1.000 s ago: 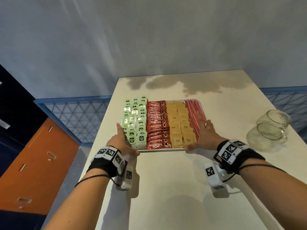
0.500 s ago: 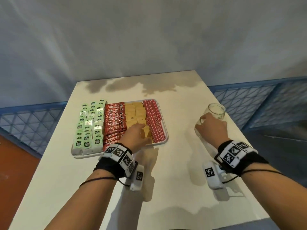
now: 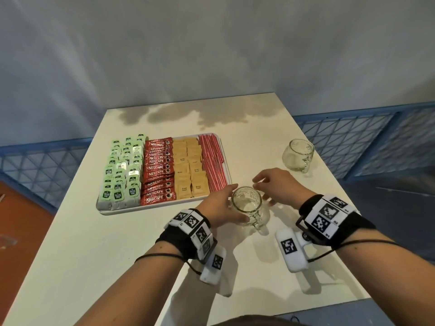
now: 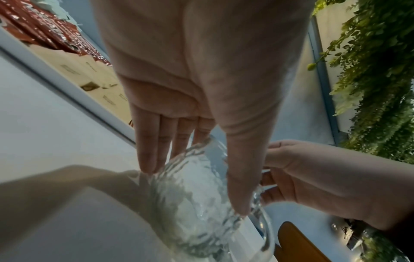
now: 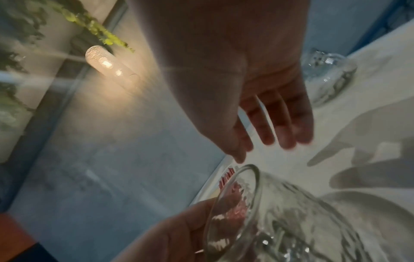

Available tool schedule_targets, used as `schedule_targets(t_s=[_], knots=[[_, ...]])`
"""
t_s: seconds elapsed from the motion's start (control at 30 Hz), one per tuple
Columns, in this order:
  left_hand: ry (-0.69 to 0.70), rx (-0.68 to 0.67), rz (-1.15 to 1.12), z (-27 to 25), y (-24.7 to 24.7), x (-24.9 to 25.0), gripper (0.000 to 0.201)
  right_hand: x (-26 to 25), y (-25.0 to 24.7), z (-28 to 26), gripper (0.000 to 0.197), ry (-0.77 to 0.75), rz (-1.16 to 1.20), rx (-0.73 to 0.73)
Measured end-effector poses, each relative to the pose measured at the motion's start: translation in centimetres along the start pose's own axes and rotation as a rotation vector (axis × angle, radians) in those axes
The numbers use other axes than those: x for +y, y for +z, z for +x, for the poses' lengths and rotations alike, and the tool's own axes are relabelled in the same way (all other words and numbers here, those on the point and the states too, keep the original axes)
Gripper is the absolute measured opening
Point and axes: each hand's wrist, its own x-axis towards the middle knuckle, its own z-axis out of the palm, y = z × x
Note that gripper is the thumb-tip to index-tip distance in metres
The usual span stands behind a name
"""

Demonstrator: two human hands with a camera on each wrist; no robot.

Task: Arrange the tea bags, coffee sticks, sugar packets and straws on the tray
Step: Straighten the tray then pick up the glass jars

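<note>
A white tray (image 3: 150, 210) holds green tea bags (image 3: 122, 175), red coffee sticks (image 3: 159, 172), brown sugar packets (image 3: 190, 170) and red straws (image 3: 213, 165) in side-by-side columns. Just off the tray's near right corner is a clear glass mug (image 3: 247, 205). My left hand (image 3: 223, 208) holds the mug, fingers on its far side and thumb on its near side. My right hand (image 3: 270, 187) hovers beside the rim with loose, spread fingers and holds nothing. The right wrist view shows the mug (image 5: 280, 221) tilted; I cannot tell whether it rests on the table.
A second glass mug (image 3: 297, 155) lies on its side at the table's right. The white table (image 3: 117, 255) ends close behind the tray and at the right, with blue lattice railing (image 3: 341, 130) beyond. A lit lamp (image 5: 105, 63) and hanging greenery (image 4: 369, 88) show overhead.
My left hand left the sugar packets on the tray and took hold of a glass mug. My right hand brought that mug from the right toward the tray and let go.
</note>
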Motion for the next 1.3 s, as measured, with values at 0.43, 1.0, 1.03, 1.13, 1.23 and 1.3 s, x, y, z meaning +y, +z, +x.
schedule_targets(t_s=[0.43, 1.0, 1.03, 1.13, 1.23, 1.3], knots=[[0.131, 0.256, 0.036, -1.1, -4.0, -0.8, 0.079, 3.4, -3.7, 5.8, 0.078, 0.144, -0.156, 0.592], [0.023, 0.533, 0.029, 0.7, -13.6, -7.0, 0.077, -0.1, -0.6, 16.5, 0.080, 0.022, 0.039, 0.409], [0.027, 0.541, 0.036, 0.7, -13.8, -7.3, 0.079, -0.5, -0.2, 17.1, 0.081, -0.003, 0.042, 0.391], [0.035, 0.574, 0.034, 0.9, -14.4, -8.3, 0.087, -1.3, 1.0, 18.7, 0.083, -0.061, 0.022, 0.318], [0.025, 0.588, 0.001, 1.1, -14.7, -9.1, 0.085, -2.1, 1.8, 19.7, 0.084, -0.091, 0.047, 0.267], [0.012, 0.573, -0.029, 1.2, -14.9, -9.2, 0.083, -2.3, 2.1, 20.3, 0.083, -0.106, 0.077, 0.236]])
